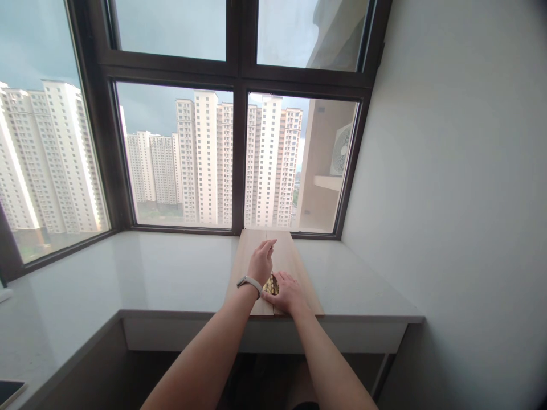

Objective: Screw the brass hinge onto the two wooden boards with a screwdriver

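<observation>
Two light wooden boards (287,255) lie side by side on a white window-side countertop (171,273). A small brass-coloured hinge-like piece (270,285) sits on the seam between them, near their front edge. My left hand (260,263), with a pale band on the wrist, hovers just above the left board, its fingers loosely curled and apart, holding nothing I can see. My right hand (287,292) lies flat on the right board, fingers pressed down beside the brass piece and touching it.
Dark-framed windows (238,154) close off the back and left, with tower blocks outside. A white wall (448,188) stands at the right. A dark flat object (9,390) lies at the countertop's lower left. Below the counter front is a dark open recess.
</observation>
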Available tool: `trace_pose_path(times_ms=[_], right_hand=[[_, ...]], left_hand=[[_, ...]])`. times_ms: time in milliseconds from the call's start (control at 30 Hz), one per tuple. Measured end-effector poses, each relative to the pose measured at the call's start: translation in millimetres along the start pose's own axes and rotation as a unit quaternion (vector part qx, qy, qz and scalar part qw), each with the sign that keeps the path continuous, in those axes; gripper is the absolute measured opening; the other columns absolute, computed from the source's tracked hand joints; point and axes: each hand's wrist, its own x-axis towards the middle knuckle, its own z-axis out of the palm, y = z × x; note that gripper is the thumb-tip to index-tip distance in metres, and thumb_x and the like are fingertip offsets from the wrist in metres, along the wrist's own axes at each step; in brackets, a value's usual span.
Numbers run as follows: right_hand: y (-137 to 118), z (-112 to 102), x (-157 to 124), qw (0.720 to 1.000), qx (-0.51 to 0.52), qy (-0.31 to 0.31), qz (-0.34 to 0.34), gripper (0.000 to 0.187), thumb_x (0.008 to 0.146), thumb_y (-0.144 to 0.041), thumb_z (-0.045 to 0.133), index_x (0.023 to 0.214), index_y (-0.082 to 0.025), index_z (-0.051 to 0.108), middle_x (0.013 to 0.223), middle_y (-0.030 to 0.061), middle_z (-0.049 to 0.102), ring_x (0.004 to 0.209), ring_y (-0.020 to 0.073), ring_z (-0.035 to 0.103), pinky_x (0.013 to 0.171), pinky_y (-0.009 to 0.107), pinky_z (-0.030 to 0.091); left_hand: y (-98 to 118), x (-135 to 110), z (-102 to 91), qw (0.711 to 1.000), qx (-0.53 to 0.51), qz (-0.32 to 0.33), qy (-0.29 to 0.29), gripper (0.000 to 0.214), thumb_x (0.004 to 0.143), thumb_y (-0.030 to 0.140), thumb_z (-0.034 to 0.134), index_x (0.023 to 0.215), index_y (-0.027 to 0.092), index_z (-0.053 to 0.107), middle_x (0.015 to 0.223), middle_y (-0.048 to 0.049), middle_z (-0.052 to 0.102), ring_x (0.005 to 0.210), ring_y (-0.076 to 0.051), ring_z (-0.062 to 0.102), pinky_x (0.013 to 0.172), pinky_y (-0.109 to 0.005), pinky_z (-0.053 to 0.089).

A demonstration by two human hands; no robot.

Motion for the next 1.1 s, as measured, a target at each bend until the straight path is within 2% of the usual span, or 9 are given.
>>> trace_pose_path(times_ms=[100,200,400,467,567,700,800,900,1100], right_hand=[[1.5,1.8,0.8,1.000,0.000,0.001,-0.001,0.093,0.075,-0.084,0.054,0.147,-0.025,0.048,0.152,0.0120,0.046,0.141,0.0326,0.038,0.116,0.042,0.024],[2.8,1.8,0.7,1.000,0.001,0.000,-0.003,0.093,0.075,-0.084,0.053,0.147,-0.026,0.048,0.152,0.0113,0.046,0.141,0.0322,0.038,0.116,0.041,0.025],[3.3,-0.2,0.2,1.000,0.000,0.001,-0.007,0.094,0.075,-0.085,0.052,0.148,-0.026,0.048,0.152,0.0113,0.047,0.141,0.0321,0.038,0.115,0.041,0.027],[2.5,-1.0,0.3,1.000,0.000,-0.003,-0.003,0.094,0.075,-0.085,0.053,0.148,-0.026,0.048,0.152,0.0115,0.046,0.141,0.0325,0.038,0.115,0.041,0.026],[1.3,-2.2,0.2,1.000,0.001,-0.008,0.000,0.095,0.075,-0.084,0.054,0.149,-0.026,0.047,0.153,0.0115,0.046,0.141,0.0326,0.037,0.116,0.041,0.025],[0.6,-2.5,0.3,1.000,0.002,-0.007,0.004,0.093,0.075,-0.083,0.055,0.148,-0.026,0.048,0.153,0.0108,0.046,0.142,0.0319,0.037,0.117,0.041,0.023],[1.3,-0.9,0.8,1.000,0.002,-0.003,0.001,0.093,0.074,-0.084,0.055,0.147,-0.026,0.048,0.152,0.0112,0.046,0.141,0.0319,0.038,0.117,0.042,0.024],[3.0,1.8,1.6,1.000,-0.001,0.003,0.000,0.092,0.074,-0.083,0.056,0.147,-0.027,0.049,0.152,0.0111,0.047,0.140,0.0320,0.039,0.117,0.042,0.024],[7.0,6.3,2.5,1.000,-0.004,0.009,-0.013,0.089,0.076,-0.081,0.055,0.146,-0.027,0.049,0.151,0.0111,0.048,0.140,0.0322,0.040,0.116,0.042,0.025]], left_hand=[[1.4,-1.1,-3.5,1.000,0.019,-0.006,0.019,0.032,0.101,0.020,0.045,0.127,0.027,0.063,0.111,-0.0075,0.066,0.097,-0.019,0.066,0.087,-0.035,0.056],[0.6,-1.6,-5.8,0.999,0.034,-0.009,0.022,0.028,0.100,0.020,0.048,0.121,0.027,0.066,0.109,-0.0072,0.066,0.096,-0.020,0.066,0.086,-0.036,0.057],[-6.1,-1.4,-6.0,1.000,0.015,0.004,0.000,0.044,0.101,0.015,0.039,0.139,0.026,0.056,0.134,-0.0099,0.060,0.124,-0.022,0.058,0.106,-0.042,0.051],[-7.9,-1.7,-5.3,1.000,0.011,0.004,-0.005,0.049,0.099,0.012,0.038,0.143,0.027,0.053,0.137,-0.0094,0.058,0.126,-0.022,0.057,0.108,-0.043,0.050],[-7.8,-1.7,-5.0,1.000,0.009,0.004,-0.006,0.050,0.099,0.012,0.038,0.143,0.029,0.053,0.128,-0.0092,0.062,0.114,-0.021,0.062,0.100,-0.041,0.055],[-2.8,-1.4,-6.7,1.000,0.026,-0.007,0.002,0.043,0.101,0.019,0.042,0.141,0.029,0.055,0.104,-0.0072,0.064,0.088,-0.017,0.065,0.080,-0.034,0.058],[0.7,-1.5,-8.7,0.999,0.048,-0.021,0.017,0.037,0.100,0.023,0.049,0.135,0.029,0.059,0.097,-0.0055,0.062,0.082,-0.017,0.064,0.076,-0.032,0.057],[0.8,-2.4,-9.3,0.998,0.053,-0.015,0.016,0.033,0.101,0.025,0.050,0.132,0.029,0.061,0.101,-0.0063,0.062,0.088,-0.019,0.065,0.081,-0.034,0.057],[-5.7,-3.1,-4.1,1.000,0.016,0.012,0.017,0.043,0.105,0.024,0.037,0.146,0.026,0.048,0.134,-0.0109,0.060,0.122,-0.022,0.059,0.102,-0.040,0.053]])
